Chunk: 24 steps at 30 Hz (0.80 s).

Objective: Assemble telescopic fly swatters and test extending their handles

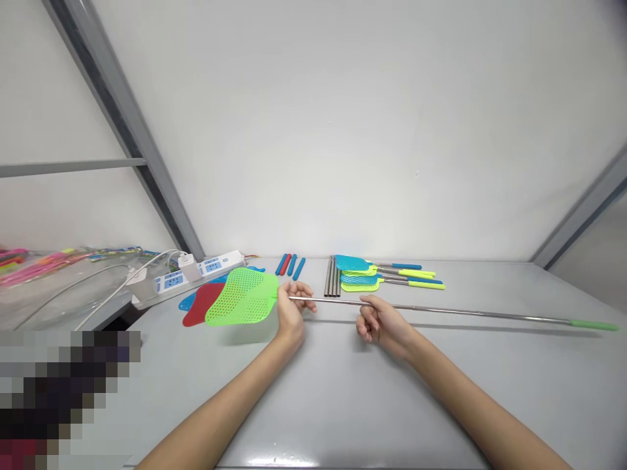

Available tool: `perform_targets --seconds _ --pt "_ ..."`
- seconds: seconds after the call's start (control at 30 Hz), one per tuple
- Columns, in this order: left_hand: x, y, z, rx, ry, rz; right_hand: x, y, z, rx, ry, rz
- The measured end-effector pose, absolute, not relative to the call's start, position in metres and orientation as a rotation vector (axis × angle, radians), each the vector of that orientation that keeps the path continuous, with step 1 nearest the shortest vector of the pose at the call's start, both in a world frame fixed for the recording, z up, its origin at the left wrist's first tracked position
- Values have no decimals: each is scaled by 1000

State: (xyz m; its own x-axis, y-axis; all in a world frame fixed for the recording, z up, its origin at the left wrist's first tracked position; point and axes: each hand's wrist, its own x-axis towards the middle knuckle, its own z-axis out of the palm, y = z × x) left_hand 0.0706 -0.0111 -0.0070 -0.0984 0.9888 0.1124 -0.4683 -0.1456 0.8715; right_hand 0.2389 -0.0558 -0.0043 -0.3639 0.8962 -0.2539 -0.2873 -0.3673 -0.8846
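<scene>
The forearms extend from the lower edge over a gray bench (318,405). A pixelated patch covers the lower left corner. The right hand (385,326) is positioned over the middle of the bench, fingers curled, with its thumb and index finger at the metal rod (455,311) of a green fly swatter (416,307). Whether this grip is clamped or only in contact cannot be told. The left hand (292,313) has its grip closed on the neck of the swatter, beside the perforated head (242,297); its other fingers are loosely bent.

The green fly swatter is held above the bench, roughly level, head to the left. Its rod runs past both hands to a green handle (594,325) at the right, with a shadow beneath.

Behind the green head, a red swatter head (202,304) and a blue swatter head (189,301) overlap. At the left edge of the bench is a white power strip (196,274) with plugs and cables.

Farther back, from left to right: four short handles (290,266), three blue and one red; a row of metal tubes (332,277); and stacked blue and yellow swatters (360,281). A white wall (313,143) stands behind.
</scene>
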Motion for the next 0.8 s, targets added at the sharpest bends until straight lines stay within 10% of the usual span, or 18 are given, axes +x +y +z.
perform_targets --seconds 0.8 --pt "79 -30 -12 988 681 1210 246 -56 -13 -792 -1065 1915"
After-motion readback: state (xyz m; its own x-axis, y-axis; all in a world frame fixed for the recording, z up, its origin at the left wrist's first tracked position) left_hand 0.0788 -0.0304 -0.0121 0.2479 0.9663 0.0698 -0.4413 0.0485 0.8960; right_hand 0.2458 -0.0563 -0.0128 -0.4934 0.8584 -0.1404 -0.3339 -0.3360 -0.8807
